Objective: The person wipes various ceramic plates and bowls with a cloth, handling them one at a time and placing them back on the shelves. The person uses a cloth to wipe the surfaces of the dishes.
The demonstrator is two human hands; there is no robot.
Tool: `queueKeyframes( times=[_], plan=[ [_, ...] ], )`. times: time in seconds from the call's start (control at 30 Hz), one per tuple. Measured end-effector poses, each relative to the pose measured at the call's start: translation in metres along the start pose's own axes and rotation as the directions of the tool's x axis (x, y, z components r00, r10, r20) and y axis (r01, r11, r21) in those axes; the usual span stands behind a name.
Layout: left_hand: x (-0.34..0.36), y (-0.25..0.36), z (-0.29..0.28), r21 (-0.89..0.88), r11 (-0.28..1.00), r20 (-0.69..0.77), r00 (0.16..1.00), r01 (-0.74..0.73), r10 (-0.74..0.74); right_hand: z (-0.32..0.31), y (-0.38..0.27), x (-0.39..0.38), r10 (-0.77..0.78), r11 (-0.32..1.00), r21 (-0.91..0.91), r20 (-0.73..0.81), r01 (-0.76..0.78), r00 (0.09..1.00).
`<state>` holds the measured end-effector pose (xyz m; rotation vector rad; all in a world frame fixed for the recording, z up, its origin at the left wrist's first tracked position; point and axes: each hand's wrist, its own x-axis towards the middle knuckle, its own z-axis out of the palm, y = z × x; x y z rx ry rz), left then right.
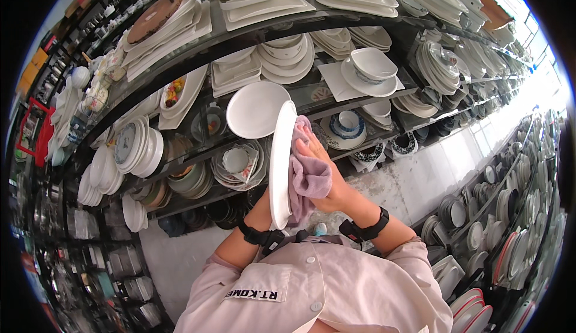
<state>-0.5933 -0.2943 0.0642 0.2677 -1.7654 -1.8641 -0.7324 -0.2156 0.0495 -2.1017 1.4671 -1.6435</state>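
A white plate (281, 165) stands nearly on edge in front of my chest, its rim toward me. Against its right face lies a crumpled mauve cloth (309, 177). My right hand (324, 159) is closed on this cloth, pressing it to the plate with the fingers pointing up. From the lower left, my left forearm (258, 216) runs behind the plate; the plate hides the left hand and its fingers. Just beyond the plate, a round white bowl (258, 110) rests at the front of the shelf.
A dark tiered shelf (240, 32) crowded with stacked white dishes curves across the front. A white bowl on a saucer (373, 66) sits on a middle tier. Racks of plates (450, 212) line the right, beside a pale tiled floor (432, 165). More shelving (96, 231) stands at left.
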Motion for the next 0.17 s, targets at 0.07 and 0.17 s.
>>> queueKeyframes(
  times=[0.07,0.17],
  plan=[
    [0.001,-0.006,-0.012,-0.044,0.999,0.049,0.999,-0.01,0.012,0.012,0.002,-0.003,-0.021,0.998,-0.063,0.005,0.021,1.0],
    [0.006,-0.01,-0.019,-0.264,0.963,0.033,0.998,0.06,-0.053,0.032,0.012,-0.008,-0.246,0.968,-0.069,-0.101,0.24,0.964]
  ],
)
